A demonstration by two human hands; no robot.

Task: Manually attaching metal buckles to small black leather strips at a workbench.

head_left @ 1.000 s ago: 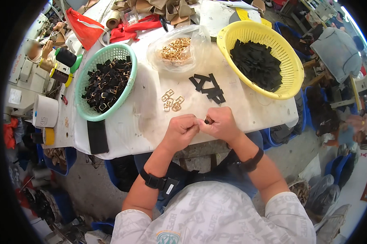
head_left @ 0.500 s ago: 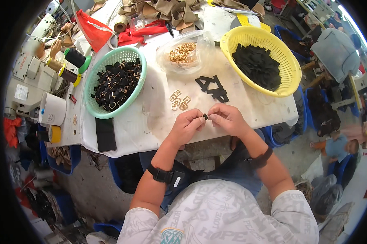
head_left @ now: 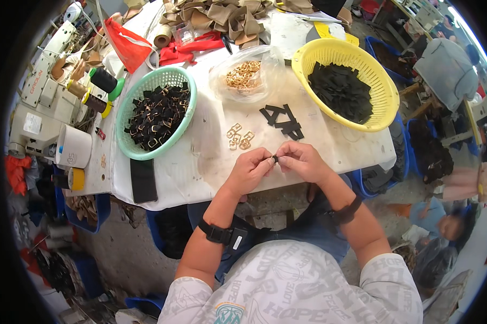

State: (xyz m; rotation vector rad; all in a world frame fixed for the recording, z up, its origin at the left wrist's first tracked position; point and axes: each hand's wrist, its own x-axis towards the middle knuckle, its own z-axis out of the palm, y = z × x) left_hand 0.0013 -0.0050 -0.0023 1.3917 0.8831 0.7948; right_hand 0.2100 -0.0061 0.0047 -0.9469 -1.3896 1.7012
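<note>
Near the table's front edge, my left hand (head_left: 251, 169) and my right hand (head_left: 304, 162) meet at the fingertips. Both pinch a small black fabric strip (head_left: 276, 159), mostly covered by the fingers; whether a buckle sits in it is too small to tell. Just beyond lie several gold metal buckles (head_left: 240, 137). To their right are several loose black strips (head_left: 283, 121). A yellow basket (head_left: 386, 81) at the right holds a heap of black strips. In the green basket (head_left: 125, 141) at the left are black strips fitted with gold buckles.
A clear plastic bag (head_left: 265, 89) of gold buckles stands mid-table. A dark phone (head_left: 143, 181) lies at the left front edge. Sewing machine (head_left: 41, 116) and thread spools (head_left: 104, 81) stand far left. Tan pieces (head_left: 216, 16) pile at the back. Another person (head_left: 435, 218) is at the right.
My fingertips have drawn closer together around the black strip. The view has shifted slightly, and the person at the right has moved nearer.
</note>
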